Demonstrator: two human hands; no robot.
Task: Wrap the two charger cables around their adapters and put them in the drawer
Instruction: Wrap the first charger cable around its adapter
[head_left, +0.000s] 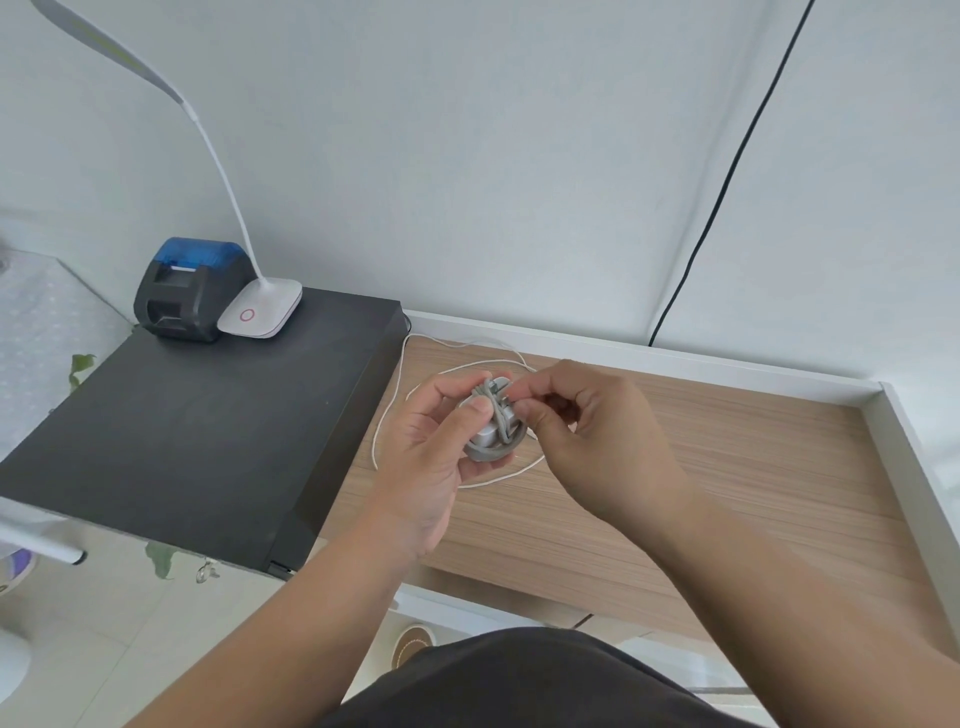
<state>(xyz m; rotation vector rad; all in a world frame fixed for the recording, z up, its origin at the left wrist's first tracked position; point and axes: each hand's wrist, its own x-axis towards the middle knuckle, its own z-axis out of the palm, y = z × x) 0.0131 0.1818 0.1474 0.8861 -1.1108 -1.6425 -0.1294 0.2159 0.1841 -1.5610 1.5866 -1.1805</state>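
Note:
My left hand (431, 447) holds a small white adapter (485, 423) above the wooden desk, with a grey cable (498, 447) wound around it in several turns. My right hand (587, 431) pinches the free end of that grey cable at the adapter's upper right side. Beneath both hands, a thin white cable (387, 410) lies in a loose loop on the desk, running back toward the wall. Its adapter is hidden from me. No drawer is clearly visible.
A black box (197, 431) fills the desk's left part, carrying a blue-and-black label printer (187, 288) and a white desk lamp (260, 309). A black wire (727, 182) hangs down the wall. The wooden desktop (727, 467) has a white raised border at back and right.

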